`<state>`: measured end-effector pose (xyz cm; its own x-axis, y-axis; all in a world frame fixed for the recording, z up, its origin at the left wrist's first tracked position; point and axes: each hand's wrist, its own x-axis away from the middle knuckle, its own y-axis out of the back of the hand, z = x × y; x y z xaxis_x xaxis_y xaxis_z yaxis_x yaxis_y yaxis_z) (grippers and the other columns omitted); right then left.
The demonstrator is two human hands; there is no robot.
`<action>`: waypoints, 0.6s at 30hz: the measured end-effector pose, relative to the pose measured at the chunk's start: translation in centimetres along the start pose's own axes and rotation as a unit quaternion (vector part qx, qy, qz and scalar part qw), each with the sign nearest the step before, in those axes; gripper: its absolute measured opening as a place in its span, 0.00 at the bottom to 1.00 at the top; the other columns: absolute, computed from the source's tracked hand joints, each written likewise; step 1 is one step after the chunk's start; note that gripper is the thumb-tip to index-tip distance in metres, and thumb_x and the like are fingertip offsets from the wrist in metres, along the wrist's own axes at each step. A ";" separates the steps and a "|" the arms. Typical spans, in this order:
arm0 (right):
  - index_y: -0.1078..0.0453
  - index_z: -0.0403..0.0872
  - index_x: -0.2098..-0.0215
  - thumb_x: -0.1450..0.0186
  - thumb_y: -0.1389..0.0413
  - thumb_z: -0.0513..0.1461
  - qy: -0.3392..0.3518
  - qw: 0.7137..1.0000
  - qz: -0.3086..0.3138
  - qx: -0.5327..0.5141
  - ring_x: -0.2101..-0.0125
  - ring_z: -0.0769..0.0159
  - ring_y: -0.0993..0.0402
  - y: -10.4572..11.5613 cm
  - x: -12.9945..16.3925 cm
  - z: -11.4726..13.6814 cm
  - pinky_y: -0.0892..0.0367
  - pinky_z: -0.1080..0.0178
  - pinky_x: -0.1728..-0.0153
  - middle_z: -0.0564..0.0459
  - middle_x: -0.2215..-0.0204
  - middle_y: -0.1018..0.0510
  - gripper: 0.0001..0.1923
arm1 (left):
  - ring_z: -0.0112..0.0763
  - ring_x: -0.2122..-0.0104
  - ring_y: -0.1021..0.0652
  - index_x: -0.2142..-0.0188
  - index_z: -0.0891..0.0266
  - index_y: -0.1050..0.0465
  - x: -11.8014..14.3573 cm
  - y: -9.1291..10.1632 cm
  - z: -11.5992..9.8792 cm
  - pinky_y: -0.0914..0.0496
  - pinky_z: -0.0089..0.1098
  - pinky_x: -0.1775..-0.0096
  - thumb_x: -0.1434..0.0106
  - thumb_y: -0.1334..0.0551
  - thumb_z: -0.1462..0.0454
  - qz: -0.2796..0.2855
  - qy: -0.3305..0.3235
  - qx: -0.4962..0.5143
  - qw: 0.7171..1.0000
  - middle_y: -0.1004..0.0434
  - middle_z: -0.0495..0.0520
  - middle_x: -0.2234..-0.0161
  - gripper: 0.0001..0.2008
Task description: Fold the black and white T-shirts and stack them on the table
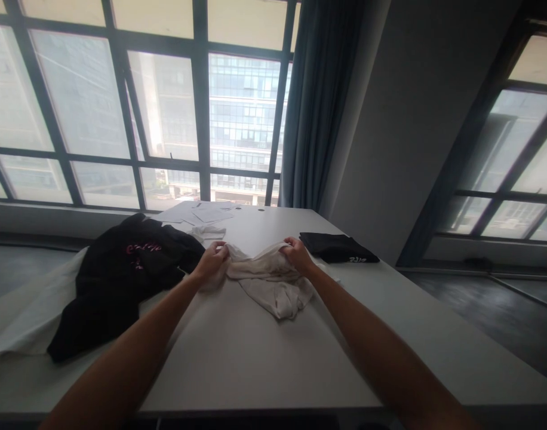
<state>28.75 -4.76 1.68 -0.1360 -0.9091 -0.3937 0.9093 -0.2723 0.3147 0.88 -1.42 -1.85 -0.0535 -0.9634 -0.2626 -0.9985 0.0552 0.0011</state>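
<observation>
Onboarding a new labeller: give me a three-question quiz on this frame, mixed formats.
1. True or false: both hands grip the crumpled white cloth garment.
2. Which lies beside the left hand? A) loose black garment with pink lettering B) a red towel C) a grey cap
3. Fill in: the folded black garment lies on the white table just beyond the ____ hand.

Key: 1 true; 2 A; 3 right.

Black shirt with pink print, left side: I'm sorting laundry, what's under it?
The black shirt lies on a white cloth spread over the table. How far the cloth runs beneath stays covered.
</observation>
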 end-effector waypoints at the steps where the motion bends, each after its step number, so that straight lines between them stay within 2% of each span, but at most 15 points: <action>1: 0.32 0.45 0.71 0.51 0.44 0.45 -0.001 1.000 -0.017 -0.018 0.76 0.69 0.40 -0.4 0.0 0.2 0.42 0.66 0.74 0.58 0.79 0.32 0.13 | 0.36 0.63 0.19 0.50 0.67 0.34 0.0 -0.3 0.4 0.27 0.35 0.57 0.41 0.35 0.59 0.029 -0.012 0.013 0.999 0.20 0.58 0.64 0.23; 3: 0.32 0.45 0.70 0.51 0.44 0.46 -0.007 0.998 -0.058 -0.039 0.75 0.68 0.38 -0.8 -0.1 0.2 0.40 0.66 0.74 0.56 0.77 0.30 0.14 | 0.40 0.52 0.22 0.42 0.66 0.40 0.0 -0.6 1.1 0.29 0.39 0.50 0.46 0.32 0.59 0.084 -0.030 0.017 0.996 0.22 0.64 0.54 0.34; 5: 0.32 0.45 0.67 0.51 0.44 0.46 -0.017 0.994 -0.097 -0.048 0.74 0.67 0.36 -0.7 -0.5 -0.3 0.38 0.66 0.72 0.54 0.74 0.28 0.16 | 0.45 0.43 0.28 0.37 0.64 0.46 0.2 -0.6 1.7 0.33 0.44 0.45 0.50 0.29 0.59 0.115 -0.047 -0.021 0.992 0.29 0.68 0.45 0.44; 8: 0.32 0.45 0.63 0.51 0.43 0.45 -0.031 0.993 -0.098 -0.059 0.71 0.65 0.32 0.2 -1.1 -1.4 0.36 0.65 0.69 0.51 0.70 0.25 0.19 | 0.49 0.39 0.33 0.34 0.63 0.47 0.7 -0.1 1.8 0.37 0.47 0.42 0.51 0.29 0.60 0.138 -0.086 -0.152 0.975 0.34 0.69 0.40 0.48; 11: 0.31 0.45 0.59 0.52 0.41 0.45 -0.035 0.996 -0.017 -0.083 0.69 0.65 0.30 1.2 -1.1 -2.0 0.35 0.65 0.67 0.51 0.68 0.24 0.23 | 0.51 0.41 0.31 0.34 0.60 0.44 1.5 0.3 1.2 0.38 0.47 0.41 0.49 0.31 0.61 0.137 -0.122 -0.317 0.931 0.33 0.66 0.41 0.44; 13: 0.29 0.44 0.60 0.52 0.39 0.46 -0.026 0.994 0.052 -0.091 0.70 0.66 0.30 1.6 -0.7 -1.8 0.35 0.65 0.67 0.53 0.70 0.24 0.23 | 0.52 0.44 0.29 0.37 0.57 0.38 2.1 0.3 0.5 0.36 0.47 0.43 0.47 0.33 0.61 0.125 -0.140 -0.408 0.893 0.30 0.63 0.42 0.37; 16: 0.27 0.43 0.68 0.50 0.37 0.50 -0.008 0.986 0.147 -0.076 0.73 0.68 0.33 1.9 0.1 -1.2 0.38 0.66 0.70 0.55 0.75 0.26 0.20 | 0.51 0.50 0.24 0.49 0.55 0.25 2.9 -0.1 -0.4 0.32 0.45 0.49 0.42 0.37 0.59 0.115 -0.167 -0.477 0.855 0.25 0.59 0.48 0.21; 18: 0.27 0.43 0.72 0.48 0.38 0.54 -0.014 0.977 0.198 -0.076 0.76 0.69 0.34 2.0 0.5 -0.8 0.39 0.66 0.73 0.55 0.78 0.27 0.21 | 0.47 0.55 0.23 0.58 0.56 0.20 3.0 -0.5 -0.8 0.31 0.41 0.52 0.40 0.40 0.60 0.119 -0.190 -0.480 0.848 0.22 0.57 0.54 0.13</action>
<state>30.76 -5.49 1.44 0.2292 -0.9428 -0.2421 0.9403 0.1502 0.3053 1.25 -4.54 -1.90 -0.4285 -0.7913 -0.4361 -0.5212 -0.1778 0.8347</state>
